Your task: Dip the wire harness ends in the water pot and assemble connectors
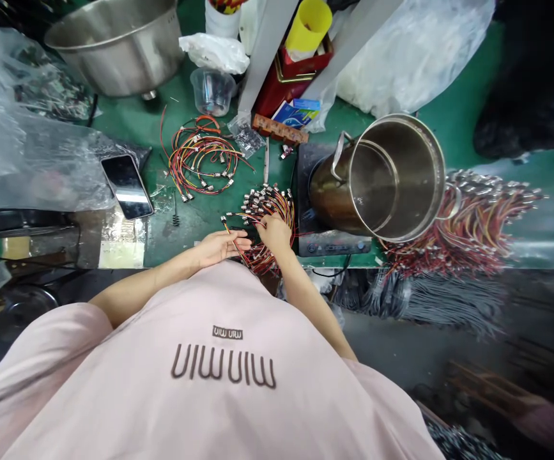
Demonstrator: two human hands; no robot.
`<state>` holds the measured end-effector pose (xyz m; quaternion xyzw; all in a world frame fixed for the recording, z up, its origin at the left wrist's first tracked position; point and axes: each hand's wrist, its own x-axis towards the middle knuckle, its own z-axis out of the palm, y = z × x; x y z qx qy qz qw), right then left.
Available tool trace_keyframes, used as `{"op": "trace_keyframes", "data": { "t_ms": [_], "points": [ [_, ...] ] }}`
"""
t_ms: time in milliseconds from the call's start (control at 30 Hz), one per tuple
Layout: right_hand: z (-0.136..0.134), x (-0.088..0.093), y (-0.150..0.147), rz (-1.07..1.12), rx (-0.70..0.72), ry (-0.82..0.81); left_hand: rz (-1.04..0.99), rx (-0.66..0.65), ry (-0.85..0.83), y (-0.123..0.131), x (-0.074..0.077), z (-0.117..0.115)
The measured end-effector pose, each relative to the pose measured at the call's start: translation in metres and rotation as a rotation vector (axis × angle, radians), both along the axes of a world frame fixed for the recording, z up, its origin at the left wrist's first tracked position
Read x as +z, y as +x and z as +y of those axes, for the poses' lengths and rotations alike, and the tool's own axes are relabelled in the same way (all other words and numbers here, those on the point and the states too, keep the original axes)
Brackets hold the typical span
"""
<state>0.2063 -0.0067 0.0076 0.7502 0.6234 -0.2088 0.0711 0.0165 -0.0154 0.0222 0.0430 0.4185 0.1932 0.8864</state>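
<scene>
My left hand (222, 248) is at the front edge of the green bench, palm turned up, with a thin cable (229, 231) held between thumb and fingers. A small connector is on that cable's upper end. Just to the right, my right hand (275, 232) has its fingers curled at a pile of red, yellow and black cables (284, 207) tipped with metal connectors. Its fingertips are closed on one of these cables, though the pinch itself is partly hidden.
A tall steel pot (334, 191) stands on a black hotplate (331, 246) to the right. Beyond it lies a large cable heap (478, 223). Coiled cables (204, 156), a phone (128, 186) and plastic bags (41, 153) lie to the left. A steel basin (118, 48) stands behind.
</scene>
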Motion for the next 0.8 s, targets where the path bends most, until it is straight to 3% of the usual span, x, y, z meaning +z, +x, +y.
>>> {"op": "trace_keyframes", "data": {
  "t_ms": [133, 333, 467, 633, 800],
  "points": [
    [-0.003, 0.002, 0.001, 0.228, -0.095, 0.059, 0.03, -0.04, 0.03, 0.011, -0.008, 0.0],
    [-0.019, 0.012, -0.025, 0.445, -0.128, 0.122, 0.097, 0.087, 0.005, 0.028, -0.015, 0.005],
    [-0.024, 0.01, -0.038, 0.719, -0.144, 0.091, 0.119, 0.163, -0.024, 0.025, -0.014, 0.007],
    [-0.021, 0.006, -0.036, 1.168, -0.288, -0.036, 0.089, 0.213, -0.018, 0.017, -0.009, 0.008],
    [-0.021, 0.004, -0.043, 1.208, -0.444, 0.062, 0.058, 0.214, 0.013, 0.014, -0.007, 0.009]
  ]
}}
